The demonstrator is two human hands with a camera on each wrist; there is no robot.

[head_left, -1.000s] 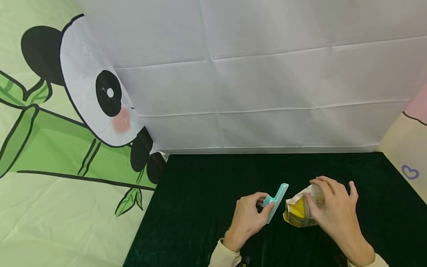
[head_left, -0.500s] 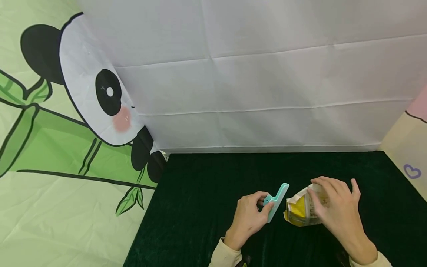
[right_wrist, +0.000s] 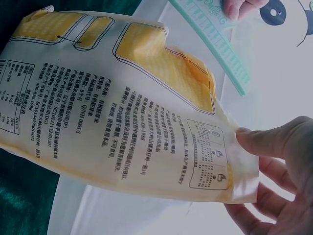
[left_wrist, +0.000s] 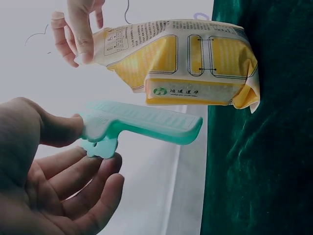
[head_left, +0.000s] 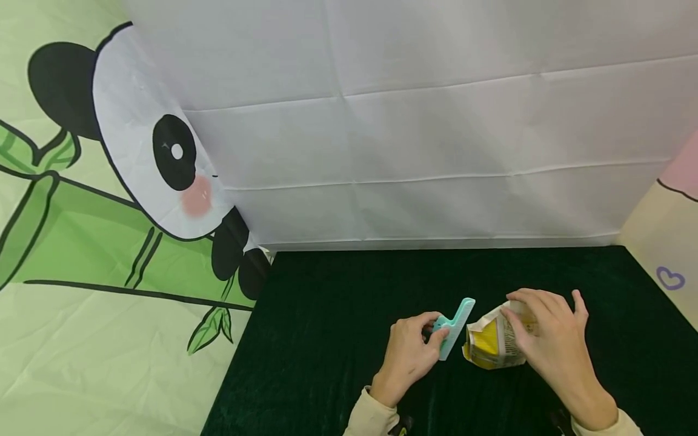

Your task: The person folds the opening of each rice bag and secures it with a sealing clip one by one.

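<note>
My left hand (head_left: 406, 357) pinches a teal bag clip (head_left: 458, 327) by its short handles, thumb on one side and fingertips on the other. The clip's long bar (left_wrist: 156, 126) points away from the hand, beside the bag and apart from it. My right hand (head_left: 556, 348) pinches the gathered top of a yellow and white printed food bag (head_left: 493, 345). Thumb (right_wrist: 264, 139) and fingers grip the bag's flat top edge from both sides in the right wrist view. In the left wrist view, the bag's bottom meets the green cloth. What is inside the bag is hidden.
A dark green cloth (head_left: 327, 333) covers the table. White creased fabric (head_left: 425, 145) hangs behind it, and a panda-print sheet (head_left: 125, 181) is on the left. A cream and pink sheet (head_left: 665, 242) borders the right edge. A small dark object (head_left: 402, 426) sits by the left cuff.
My left hand has shifted slightly right with the clip, narrowing the gap to the bag. The right thumb has slid up a little on the bag, which stays in place.
</note>
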